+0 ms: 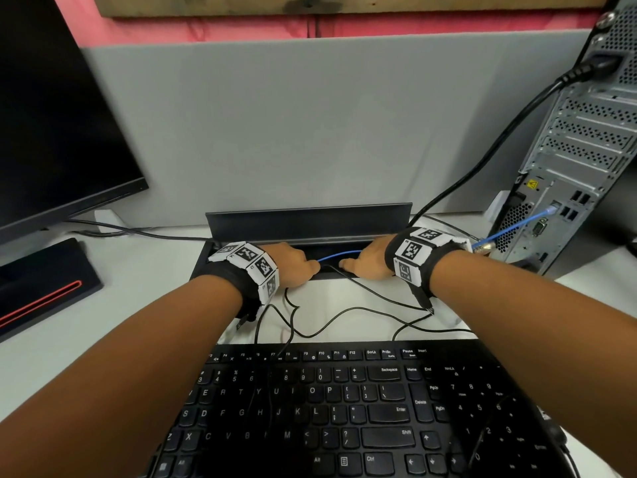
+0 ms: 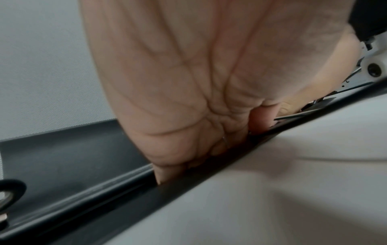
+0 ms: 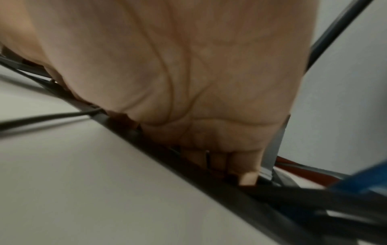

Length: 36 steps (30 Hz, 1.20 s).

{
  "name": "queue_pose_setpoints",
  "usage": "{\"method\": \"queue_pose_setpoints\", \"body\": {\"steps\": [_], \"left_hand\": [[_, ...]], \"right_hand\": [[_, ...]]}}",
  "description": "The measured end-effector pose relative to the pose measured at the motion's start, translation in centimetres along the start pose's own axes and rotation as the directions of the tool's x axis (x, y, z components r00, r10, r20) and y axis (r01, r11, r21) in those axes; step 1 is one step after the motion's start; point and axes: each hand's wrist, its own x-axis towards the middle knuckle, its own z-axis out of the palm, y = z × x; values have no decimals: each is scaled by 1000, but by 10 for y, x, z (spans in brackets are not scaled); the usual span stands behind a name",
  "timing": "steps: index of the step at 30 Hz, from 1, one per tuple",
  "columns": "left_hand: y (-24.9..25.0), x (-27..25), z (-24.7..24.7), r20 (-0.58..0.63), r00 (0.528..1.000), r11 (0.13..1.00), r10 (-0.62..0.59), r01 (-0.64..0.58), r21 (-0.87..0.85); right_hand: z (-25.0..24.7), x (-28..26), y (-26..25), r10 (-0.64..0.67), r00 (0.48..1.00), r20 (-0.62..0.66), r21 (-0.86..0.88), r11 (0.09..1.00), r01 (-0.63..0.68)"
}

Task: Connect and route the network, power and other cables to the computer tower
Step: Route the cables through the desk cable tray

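Both hands reached into the open cable slot [image 1: 310, 243] in the bench [image 1: 144, 305], its dark lid [image 1: 308, 220] standing up just beyond them. The left hand [image 1: 293, 265] and right hand [image 1: 368, 260] each had their fingers dipped over the slot's near edge; whether they grasped anything down there could not be told, since the fingertips were hidden in all views. The blue network cable [image 1: 339, 254] ran between the two hands, passed behind the right wrist and ended plugged into the back of the computer tower [image 1: 579, 160], standing to the right of the right hand. A thick black power cable [image 1: 482, 160] rose from the slot beside the right hand to the tower's top. Thin black wires [image 1: 344, 312] looped on the bench between the hands and the keyboard [image 1: 344, 408]. A monitor [image 1: 51, 115] stood left of the left hand.
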Motion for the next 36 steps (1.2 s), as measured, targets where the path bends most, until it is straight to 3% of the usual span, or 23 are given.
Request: {"method": "queue_pose_setpoints", "body": {"steps": [5,8,13,19,26,32,36], "left_hand": [[0,2,1,-19,1000,1000,1,-1,-26],[2,1,0,-31,999,997,-20,17,-76],[3,-3,-1,-30,999,997,-32,30,-77],[1,0,0,-2,1000,1000,-10,9,-9],[4,-5,-1,-11,1000,1000,-16,15,-15],[0,-13,-8,-17,999,999,30,-31,-12],[3,-19,-14,-26,1000,1000,-11,10,-26]], "right_hand": [[10,8,-1,66,991,-117,34,997,-63],[14,13,-4,105,987,-122,83,992,-95],[-2,9,1,48,999,-21,-35,998,-49],[-6,3,-3,22,999,38,53,998,-24],[1,-1,-3,42,999,26,123,991,-45],[0,-6,15,-14,999,-29,-36,999,13],[-2,-11,28,-84,989,-123,-46,996,78]]}}
